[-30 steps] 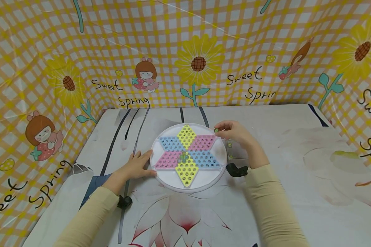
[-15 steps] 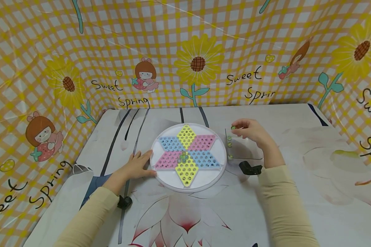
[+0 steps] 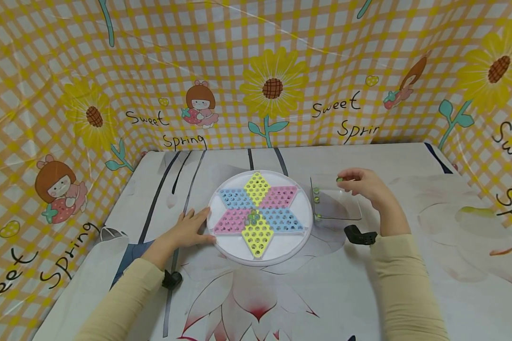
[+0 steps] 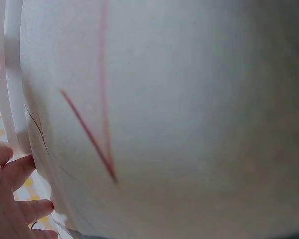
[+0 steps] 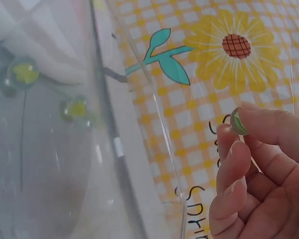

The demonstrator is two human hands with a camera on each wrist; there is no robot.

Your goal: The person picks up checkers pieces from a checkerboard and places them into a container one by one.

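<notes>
Between thumb and fingertips my right hand (image 3: 364,184) pinches a green marble (image 5: 238,121), over the far right part of a clear plastic box (image 3: 337,219). Several marbles (image 3: 316,200) lie along the box's left side. To its left is a round white Chinese checkers board (image 3: 226,248) with a star of yellow, pink and blue points. A small cluster of marbles (image 3: 252,218) sits near the star's centre, at the top of the near yellow point. My left hand (image 3: 189,229) rests at the board's left rim with fingers spread; the left wrist view catches only part of it.
A cloth with a flower print covers the table (image 3: 264,303). Behind and at both sides stands a yellow checked curtain (image 3: 153,61). A white-edged object (image 3: 114,233) lies at the left edge beside a dark blue patch.
My right hand has moved right, from the board's upper right rim to over the clear box, still pinching the green marble. The left hand and board have stayed put.
</notes>
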